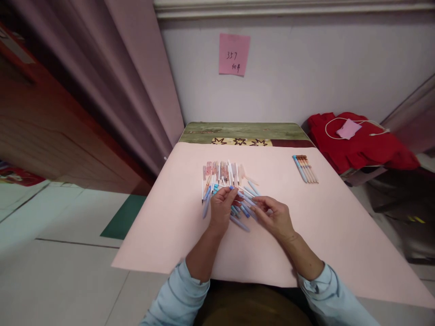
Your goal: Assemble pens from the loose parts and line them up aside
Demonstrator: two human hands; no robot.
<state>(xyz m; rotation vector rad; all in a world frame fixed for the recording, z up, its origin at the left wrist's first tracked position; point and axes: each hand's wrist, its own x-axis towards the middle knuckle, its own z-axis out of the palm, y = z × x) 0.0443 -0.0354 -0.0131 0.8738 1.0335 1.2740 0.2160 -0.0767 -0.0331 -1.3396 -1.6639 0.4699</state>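
Note:
Over a pile of pen parts, my left hand (221,209) is closed in a pinch at the blue-tipped end of a pale lavender pen (245,198). My right hand (274,216) pinches the other end of this pen between thumb and fingers. Beneath and around both hands lie loose blue and lavender pen barrels (239,223), some partly hidden by the fingers. Just beyond are several white refills (231,174) with dark tips. Pinkish clear pen pieces (209,168) lie in a rough row behind them.
A neat row of pens (306,169) with brown tops and one blue top lies at the right on the pink-covered table (163,226). Red cloth (360,149) with a white cable (367,121) is beyond the right edge. A pink note (234,54) hangs on the wall.

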